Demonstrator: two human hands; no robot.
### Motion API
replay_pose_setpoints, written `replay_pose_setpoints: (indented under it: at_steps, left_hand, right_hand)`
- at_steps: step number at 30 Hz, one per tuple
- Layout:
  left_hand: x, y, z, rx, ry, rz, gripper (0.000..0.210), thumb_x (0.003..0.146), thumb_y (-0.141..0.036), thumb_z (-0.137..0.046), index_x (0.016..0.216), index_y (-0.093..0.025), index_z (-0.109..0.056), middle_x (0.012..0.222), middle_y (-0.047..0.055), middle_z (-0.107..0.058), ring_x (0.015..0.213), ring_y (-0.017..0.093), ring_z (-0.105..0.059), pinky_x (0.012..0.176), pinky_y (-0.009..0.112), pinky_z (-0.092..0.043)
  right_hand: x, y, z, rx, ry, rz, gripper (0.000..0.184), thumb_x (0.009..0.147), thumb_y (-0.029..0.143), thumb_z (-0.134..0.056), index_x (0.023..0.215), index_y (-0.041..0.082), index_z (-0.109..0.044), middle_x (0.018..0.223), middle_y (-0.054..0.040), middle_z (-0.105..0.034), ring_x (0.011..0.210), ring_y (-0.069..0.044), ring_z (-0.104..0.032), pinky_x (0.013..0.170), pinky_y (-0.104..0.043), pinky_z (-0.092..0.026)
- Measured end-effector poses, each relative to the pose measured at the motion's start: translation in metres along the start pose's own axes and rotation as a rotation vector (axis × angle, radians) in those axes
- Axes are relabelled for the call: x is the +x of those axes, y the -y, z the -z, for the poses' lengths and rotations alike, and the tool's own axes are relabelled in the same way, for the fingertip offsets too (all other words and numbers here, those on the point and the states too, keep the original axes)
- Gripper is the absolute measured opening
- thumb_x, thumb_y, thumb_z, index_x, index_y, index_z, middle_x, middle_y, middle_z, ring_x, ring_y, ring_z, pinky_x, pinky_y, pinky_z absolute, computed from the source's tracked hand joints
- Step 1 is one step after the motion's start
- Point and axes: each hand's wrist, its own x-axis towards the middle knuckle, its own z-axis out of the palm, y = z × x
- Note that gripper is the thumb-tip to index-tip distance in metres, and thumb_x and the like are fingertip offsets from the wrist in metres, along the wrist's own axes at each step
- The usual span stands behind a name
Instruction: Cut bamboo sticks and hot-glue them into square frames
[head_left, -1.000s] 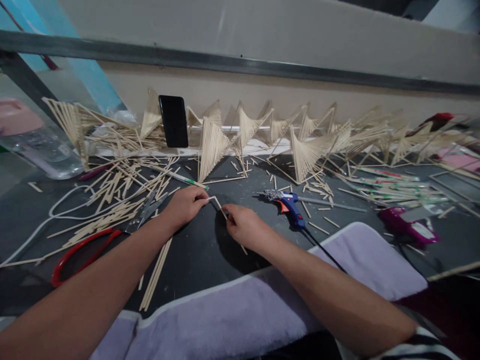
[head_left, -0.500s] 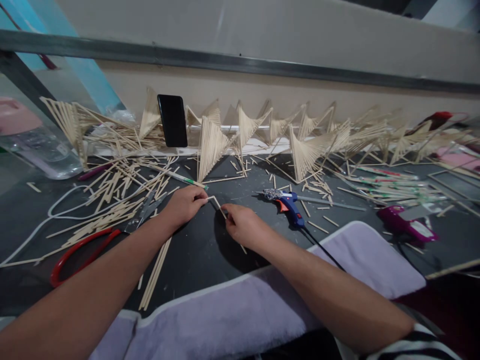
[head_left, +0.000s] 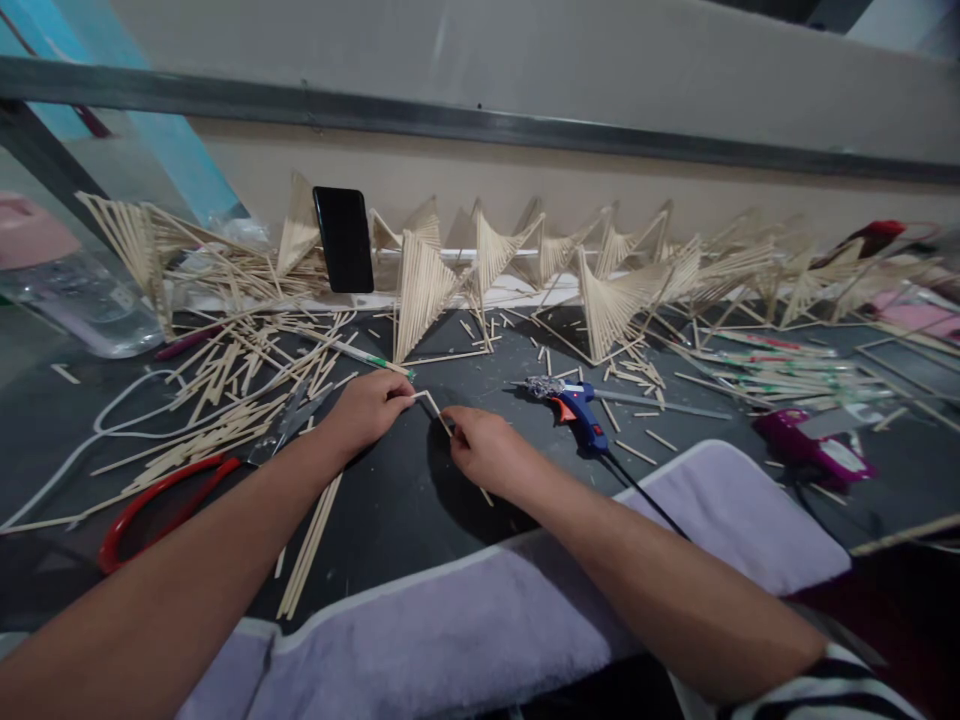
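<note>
My left hand pinches the end of one thin wooden stick over the dark table. A second wooden stick meets it end to end at an angle, and my right hand is closed around this one, its far end showing below my palm. To the right of my hands lies a blue glue gun with an orange trigger, its nozzle pointing left. Red-handled scissors rest beside my left forearm, partly under it.
Fan-shaped stick structures line the back of the table. A black phone leans among them. Loose sticks and a clear bottle are at left. A purple glue gun lies at right; a lilac cloth covers the front edge.
</note>
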Motion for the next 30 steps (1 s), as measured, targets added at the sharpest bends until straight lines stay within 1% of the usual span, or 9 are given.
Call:
replay_pose_setpoints:
  at_steps: [5,9,20,23,30]
  left_hand:
    - [-0.0001,0.0006,-0.0005,0.016,0.001,0.004,0.013,0.076,-0.027,-0.052,0.074,-0.019,-0.062,0.079,0.001,-0.063,0.078,0.016,-0.057,0.071,0.026,-0.04]
    - [0.0004,0.0005,-0.0003,0.016,0.0,0.0,0.013,0.076,-0.027,-0.052,0.073,-0.019,-0.062,0.079,0.001,-0.063,0.078,0.016,-0.057,0.071,0.026,-0.04]
    - [0.0001,-0.0007,0.0001,0.023,0.005,0.007,0.014,0.076,-0.027,-0.051,0.075,-0.019,-0.062,0.08,0.002,-0.064,0.078,0.017,-0.058,0.072,0.027,-0.042]
    - [0.0002,-0.0014,0.0001,0.019,0.008,0.008,0.014,0.076,-0.027,-0.051,0.075,-0.019,-0.063,0.079,0.002,-0.064,0.078,0.017,-0.058,0.071,0.027,-0.041]
    - [0.0009,-0.0014,0.0002,0.028,0.015,0.013,0.015,0.076,-0.027,-0.051,0.075,-0.019,-0.063,0.079,0.002,-0.064,0.078,0.017,-0.057,0.071,0.027,-0.041]
  right_hand:
    - [0.0002,0.0001,-0.0003,0.006,0.005,-0.005,0.033,0.075,0.011,-0.042,0.103,0.017,-0.057,0.087,-0.0057,-0.064,0.078,-0.015,-0.057,0.066,-0.022,-0.037]
    - [0.0005,-0.0002,-0.0007,0.008,0.003,-0.007,0.036,0.075,0.011,-0.042,0.107,0.018,-0.056,0.09,-0.0061,-0.064,0.08,-0.015,-0.057,0.067,-0.022,-0.037]
    - [-0.0002,0.0013,0.0016,-0.001,0.03,-0.014,0.036,0.075,0.011,-0.043,0.108,0.017,-0.056,0.089,-0.0058,-0.063,0.077,-0.014,-0.056,0.065,-0.022,-0.037]
    - [0.0001,0.001,0.0012,-0.003,0.018,-0.006,0.038,0.075,0.01,-0.042,0.11,0.017,-0.055,0.09,-0.0062,-0.064,0.078,-0.015,-0.057,0.066,-0.022,-0.037]
    - [0.0006,0.0008,0.0013,-0.011,0.013,-0.006,0.036,0.075,0.011,-0.042,0.107,0.017,-0.056,0.091,-0.0065,-0.064,0.08,-0.016,-0.057,0.067,-0.023,-0.038]
